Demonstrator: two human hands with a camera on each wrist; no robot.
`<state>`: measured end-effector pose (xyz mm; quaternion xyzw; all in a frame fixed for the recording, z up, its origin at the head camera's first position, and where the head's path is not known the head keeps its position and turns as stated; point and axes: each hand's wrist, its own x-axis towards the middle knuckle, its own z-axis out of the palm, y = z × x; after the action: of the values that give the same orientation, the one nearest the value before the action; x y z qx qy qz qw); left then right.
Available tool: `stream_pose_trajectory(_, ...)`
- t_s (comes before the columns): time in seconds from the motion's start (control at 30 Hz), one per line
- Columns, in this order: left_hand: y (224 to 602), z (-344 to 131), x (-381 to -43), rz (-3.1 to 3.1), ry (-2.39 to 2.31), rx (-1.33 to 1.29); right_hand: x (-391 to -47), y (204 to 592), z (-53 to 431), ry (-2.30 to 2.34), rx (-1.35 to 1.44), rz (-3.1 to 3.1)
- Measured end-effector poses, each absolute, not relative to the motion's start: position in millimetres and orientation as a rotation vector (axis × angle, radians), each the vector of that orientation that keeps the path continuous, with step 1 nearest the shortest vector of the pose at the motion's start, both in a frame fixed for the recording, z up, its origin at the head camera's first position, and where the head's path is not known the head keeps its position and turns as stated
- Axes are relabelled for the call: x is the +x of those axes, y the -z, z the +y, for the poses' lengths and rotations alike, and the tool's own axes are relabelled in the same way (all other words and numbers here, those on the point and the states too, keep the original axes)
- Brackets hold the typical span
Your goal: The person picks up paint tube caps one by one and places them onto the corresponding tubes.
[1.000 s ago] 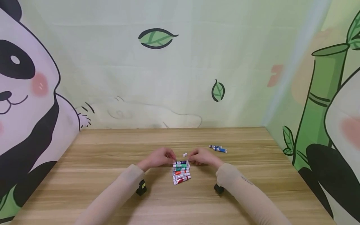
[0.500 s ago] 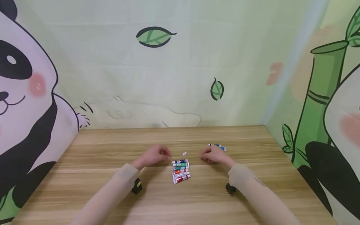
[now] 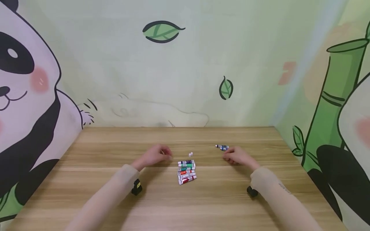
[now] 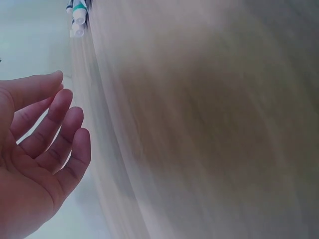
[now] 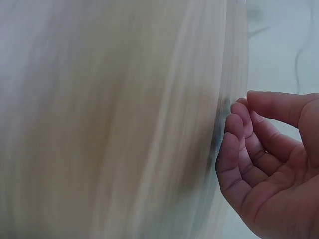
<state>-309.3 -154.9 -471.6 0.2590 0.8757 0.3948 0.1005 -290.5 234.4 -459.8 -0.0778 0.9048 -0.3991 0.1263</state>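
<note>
Several small paint tubes lie in a column at the middle of the table, among them a dark blue paint tube (image 3: pixel 186 162), a green one, an orange one and a red paint tube (image 3: pixel 188 180). Left of that column hovers my left hand (image 3: pixel 153 155), its fingers loosely bent with nothing in them; the left wrist view shows white tube caps (image 4: pixel 79 21) beyond the hand. My right hand (image 3: pixel 238 156) is beside two blue paint tubes (image 3: pixel 224 148) at the back right and partly hides one. Its fingers are loosely bent and hold nothing.
Two small white pieces (image 3: pixel 190 154) lie just behind the column of tubes. The wooden table (image 3: pixel 115 141) ends at a backdrop (image 3: pixel 188 73) printed with pandas, leaves and bamboo. Black wrist cameras sit under both sleeves.
Both hands have drawn away from the column of tubes, the left one leftward and the right one farther rightward to the two blue tubes. The column stays in place.
</note>
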Motion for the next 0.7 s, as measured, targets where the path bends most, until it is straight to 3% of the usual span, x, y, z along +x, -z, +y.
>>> stream_pose_trajectory(0.7,460,-174,-304,2.629,-1.15,0.704,-302,447,263,1.039,-0.118,2.807)
